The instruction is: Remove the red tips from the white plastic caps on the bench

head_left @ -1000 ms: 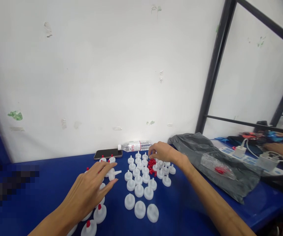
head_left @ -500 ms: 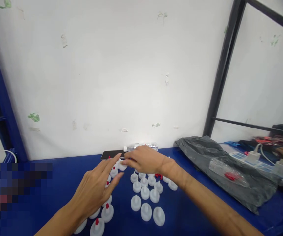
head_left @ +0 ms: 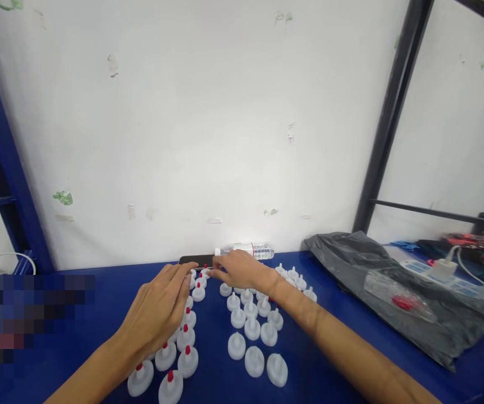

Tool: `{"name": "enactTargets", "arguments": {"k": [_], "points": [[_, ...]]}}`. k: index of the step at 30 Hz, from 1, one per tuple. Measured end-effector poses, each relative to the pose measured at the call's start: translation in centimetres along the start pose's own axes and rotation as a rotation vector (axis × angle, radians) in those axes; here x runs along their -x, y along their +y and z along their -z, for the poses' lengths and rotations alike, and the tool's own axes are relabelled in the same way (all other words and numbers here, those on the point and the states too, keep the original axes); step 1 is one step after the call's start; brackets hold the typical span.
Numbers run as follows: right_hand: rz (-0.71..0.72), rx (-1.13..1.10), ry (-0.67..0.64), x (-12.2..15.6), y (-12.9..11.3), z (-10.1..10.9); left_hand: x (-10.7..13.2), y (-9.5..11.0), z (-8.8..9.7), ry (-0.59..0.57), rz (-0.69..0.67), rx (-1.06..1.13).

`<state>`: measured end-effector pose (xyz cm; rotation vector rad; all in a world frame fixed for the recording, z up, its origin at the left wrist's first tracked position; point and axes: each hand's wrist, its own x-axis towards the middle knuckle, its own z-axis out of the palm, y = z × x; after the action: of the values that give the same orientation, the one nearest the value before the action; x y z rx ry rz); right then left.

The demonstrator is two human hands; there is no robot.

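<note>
My left hand [head_left: 160, 303] hovers over the left group of white nozzle caps, its fingers stretched out and holding nothing visible. Its fingertips lie close to the far end of that group. My right hand [head_left: 240, 270] reaches to the same far end, thumb and fingers bent in a pinch at a white nozzle cap [head_left: 205, 274] with a red tip. The fingertips partly cover this cap. Red tips top the left group, such as this nearer capped nozzle [head_left: 188, 362]. On the right stand several white nozzle caps [head_left: 254, 362] without red tips.
Behind my hands a dark phone [head_left: 195, 260] and a clear bottle [head_left: 263, 251] lie by the wall. A grey plastic bag [head_left: 351, 264] covers the right side of the blue table [head_left: 111, 303], with a clear pouch of red pieces [head_left: 402, 300] on it. Chargers sit on a power strip [head_left: 419, 269].
My left hand has drawn slightly back and lower, its thumb now closer to the fingers. My right hand stays at the far end, where a red-tipped cap now shows. The view has shifted slightly.
</note>
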<state>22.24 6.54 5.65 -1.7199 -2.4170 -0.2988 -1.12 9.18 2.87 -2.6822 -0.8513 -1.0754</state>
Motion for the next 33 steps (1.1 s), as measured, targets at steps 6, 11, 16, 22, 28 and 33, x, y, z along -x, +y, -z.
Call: {"name": "enactTargets", "arguments": {"k": [6,11,16,22,28,33], "points": [[0.185,-0.026,-0.002,-0.7,-2.3,-1.0,-0.1,0.0,0.1,-0.022,0.039,0.002],[0.173,-0.100,0.046,-0.6,-1.8,-0.4,0.1,0.0,-0.1,-0.034,0.052,-0.056],[0.141,-0.333,0.143,0.2,-1.5,2.3,0.3,-0.2,-0.8,-0.019,0.036,-0.076],[0.186,-0.342,0.173,1.6,-2.2,4.7,0.2,-0.1,-0.7,0.100,-0.032,-0.066],[0.207,0.050,0.025,2.3,-3.1,4.9,0.2,0.0,-0.7,0.176,-0.135,-0.095],[0.323,-0.297,-0.142,2.0,-2.5,5.7,-0.3,1.8,0.6,-0.039,-0.010,0.174]]}}
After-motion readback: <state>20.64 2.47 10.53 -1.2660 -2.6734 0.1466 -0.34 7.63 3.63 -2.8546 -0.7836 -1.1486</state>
